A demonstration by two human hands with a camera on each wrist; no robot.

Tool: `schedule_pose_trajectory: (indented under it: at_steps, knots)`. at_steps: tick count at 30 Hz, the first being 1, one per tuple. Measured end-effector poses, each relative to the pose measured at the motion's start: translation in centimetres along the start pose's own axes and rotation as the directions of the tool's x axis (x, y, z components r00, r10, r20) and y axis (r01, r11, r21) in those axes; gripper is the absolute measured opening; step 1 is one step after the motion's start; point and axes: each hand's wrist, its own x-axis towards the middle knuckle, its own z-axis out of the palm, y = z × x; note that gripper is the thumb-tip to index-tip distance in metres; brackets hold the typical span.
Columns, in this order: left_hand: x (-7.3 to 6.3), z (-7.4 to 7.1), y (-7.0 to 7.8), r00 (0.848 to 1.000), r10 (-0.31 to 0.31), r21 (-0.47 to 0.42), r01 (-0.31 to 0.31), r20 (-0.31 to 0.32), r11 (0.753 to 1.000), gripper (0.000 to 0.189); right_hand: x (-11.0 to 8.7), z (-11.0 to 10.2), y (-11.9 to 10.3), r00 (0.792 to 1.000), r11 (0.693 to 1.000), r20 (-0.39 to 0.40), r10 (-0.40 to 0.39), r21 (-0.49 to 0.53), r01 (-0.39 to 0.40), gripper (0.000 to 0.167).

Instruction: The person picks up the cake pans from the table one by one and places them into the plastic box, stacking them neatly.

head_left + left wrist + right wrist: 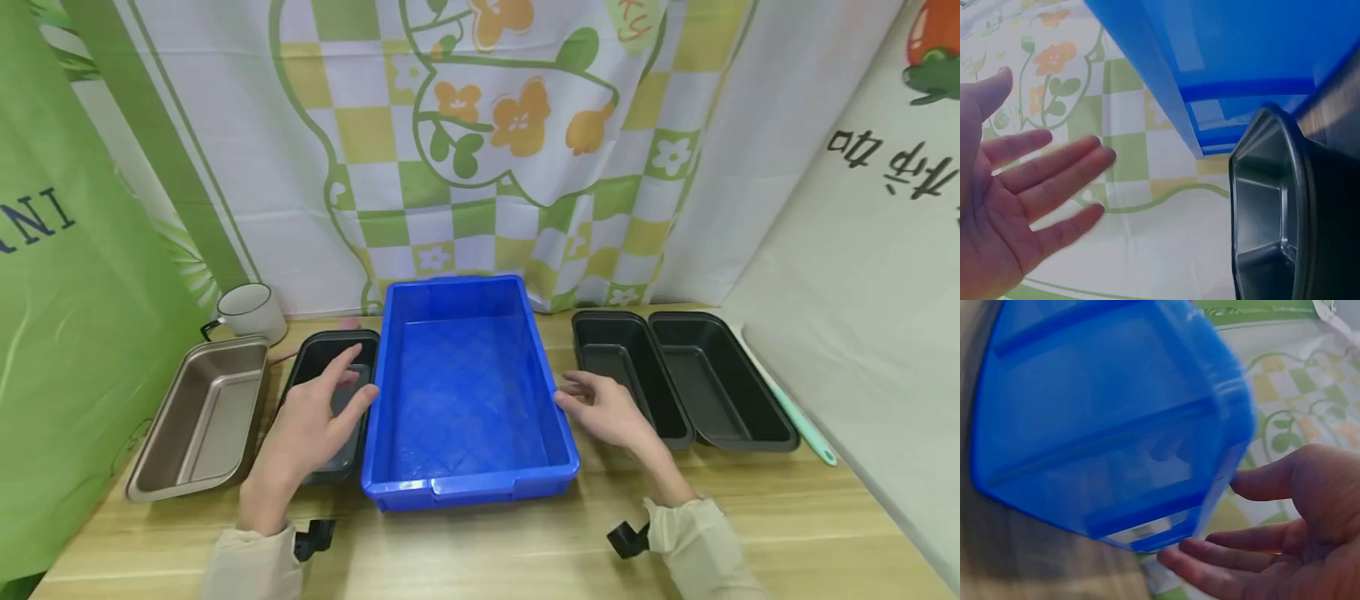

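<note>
A blue rectangular plastic bin (468, 400) stands on the table between my two hands, with nothing inside it. My left hand (307, 429) hovers over a dark loaf pan (341, 467) at the bin's left side. Its fingers are spread, and in the left wrist view the palm (997, 212) holds nothing. On the other side, my right hand (607, 408) is beside the bin's right wall. The right thumb tip lies right at the rim, and the loosely bent fingers (1229, 556) reach along the outer wall in the right wrist view.
A bronze loaf pan (198, 417) and a white mug (253, 312) stand at left. Two dark loaf pans, one nearer the bin (615, 333) and one farther right (723, 383), sit side by side. A mint-handled utensil (806, 425) lies along the right wall. Patterned curtain (495, 225) hangs behind.
</note>
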Motion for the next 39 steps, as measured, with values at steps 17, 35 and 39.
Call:
schedule_pose_trajectory:
  at_steps: [17,35,39]
  knots:
    - [-3.4,-1.3,-2.9,0.980,0.036,0.011,-0.035,-0.196,0.999,0.035,1.9,1.2,3.0,0.938,0.671,0.343,0.045,0.686,-0.283,0.057]
    - [-7.4,-6.0,-9.7,0.947,-0.230,0.058,0.249,-0.225,0.967,0.034,2.1,1.4,3.4,0.914,0.639,0.405,-0.036,0.712,-0.290,0.061]
    - [-8.7,-7.1,-11.3,0.922,-0.344,0.051,0.357,-0.178,0.933,0.039,2.2,1.2,3.3,0.913,0.638,0.405,-0.041,0.715,-0.288,0.060]
